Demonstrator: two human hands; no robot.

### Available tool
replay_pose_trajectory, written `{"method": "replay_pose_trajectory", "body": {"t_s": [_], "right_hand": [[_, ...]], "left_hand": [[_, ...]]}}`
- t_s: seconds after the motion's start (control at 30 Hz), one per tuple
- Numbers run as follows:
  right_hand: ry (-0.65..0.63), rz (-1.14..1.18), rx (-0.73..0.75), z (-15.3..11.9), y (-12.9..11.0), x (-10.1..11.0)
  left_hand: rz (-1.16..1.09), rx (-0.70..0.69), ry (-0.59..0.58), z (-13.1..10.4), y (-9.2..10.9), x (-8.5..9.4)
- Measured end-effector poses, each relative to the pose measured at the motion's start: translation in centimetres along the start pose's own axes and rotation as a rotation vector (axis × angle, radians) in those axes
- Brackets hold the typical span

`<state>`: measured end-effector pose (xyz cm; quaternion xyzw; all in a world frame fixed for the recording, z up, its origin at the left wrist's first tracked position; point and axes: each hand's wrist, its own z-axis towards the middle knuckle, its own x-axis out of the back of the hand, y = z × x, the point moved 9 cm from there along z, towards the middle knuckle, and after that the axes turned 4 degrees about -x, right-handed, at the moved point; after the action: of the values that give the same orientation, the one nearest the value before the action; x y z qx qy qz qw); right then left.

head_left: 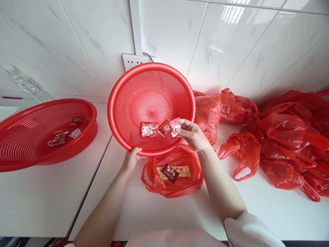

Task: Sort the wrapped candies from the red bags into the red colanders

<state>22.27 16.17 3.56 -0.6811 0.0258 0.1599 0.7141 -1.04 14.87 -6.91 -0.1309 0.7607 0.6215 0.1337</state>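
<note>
My left hand (131,158) grips the near rim of a red plastic strainer basket (151,85), which is tilted so its inside faces me. At the basket's lower right, my right hand (192,133) pinches a small pink-and-white candy packet (175,127) between thumb and fingers. Two red packets lie inside the basket: a patterned one (149,129) and a darker one (165,128), partly covered by the pink packet. Just below the basket, an open red plastic bag (172,192) rests on the table, holding a dark red packet (169,172) and a long yellow packet (184,171).
Another red basket (84,144) with several small packets stands at the left, a clear plastic bottle (31,85) behind it. Filled and knotted red bags (282,133) pile up at the right. A power socket (135,61) is on the tiled wall. A seam runs between two white tables.
</note>
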Motion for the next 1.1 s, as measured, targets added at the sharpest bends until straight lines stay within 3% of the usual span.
{"method": "replay_pose_trajectory", "body": {"t_s": [0.07,0.17,0.23,0.27,0.37,0.43,0.47,0.53,0.6,0.7,0.87,1.03,1.1], "right_hand": [[-0.17,-0.227,-0.011,-0.8,-0.5,-1.1],[-0.547,-0.614,-0.18,-2.8,1.8,-3.3],[-0.626,-0.814,-0.213,-3.0,3.5,-3.8],[-0.548,-0.901,-0.167,-2.3,3.8,-3.6],[-0.032,-1.203,0.05,0.3,3.2,-1.8],[0.186,-1.415,0.106,0.9,3.8,-1.1],[0.193,-1.498,0.082,1.2,4.8,-1.1],[0.065,-1.582,-0.014,1.4,7.1,-1.3],[-0.069,-1.584,-0.105,1.1,8.6,-1.5],[-0.188,-1.517,-0.157,0.4,8.5,-2.1],[-0.485,-1.137,-0.078,-0.9,6.8,-5.0],[-0.228,-0.674,-0.066,0.2,4.1,-3.6],[-0.219,-0.443,-0.087,0.4,3.7,-3.4]], "left_hand": [[-0.007,-0.005,-0.009,0.0,0.0,-0.1],[-0.011,-0.003,-0.018,0.1,-0.1,-0.2],[-0.011,-0.002,-0.031,0.0,-0.1,-0.3],[-0.006,0.003,-0.037,0.0,-0.1,-0.4],[0.013,0.033,-0.047,-0.4,-0.2,-0.7],[0.013,0.047,-0.048,-0.5,-0.4,-0.8],[0.009,0.045,-0.045,-0.6,-0.5,-0.8],[0.007,0.04,-0.031,-0.6,-0.7,-0.7],[0.01,0.047,-0.027,-0.6,-1.0,-0.6],[0.005,0.076,-0.031,-0.6,-1.3,-0.7],[-0.017,0.069,0.025,-0.4,-0.7,-0.1],[-0.015,0.065,0.103,-0.2,0.0,0.8],[-0.022,0.055,0.121,-0.2,0.4,0.9]]}}
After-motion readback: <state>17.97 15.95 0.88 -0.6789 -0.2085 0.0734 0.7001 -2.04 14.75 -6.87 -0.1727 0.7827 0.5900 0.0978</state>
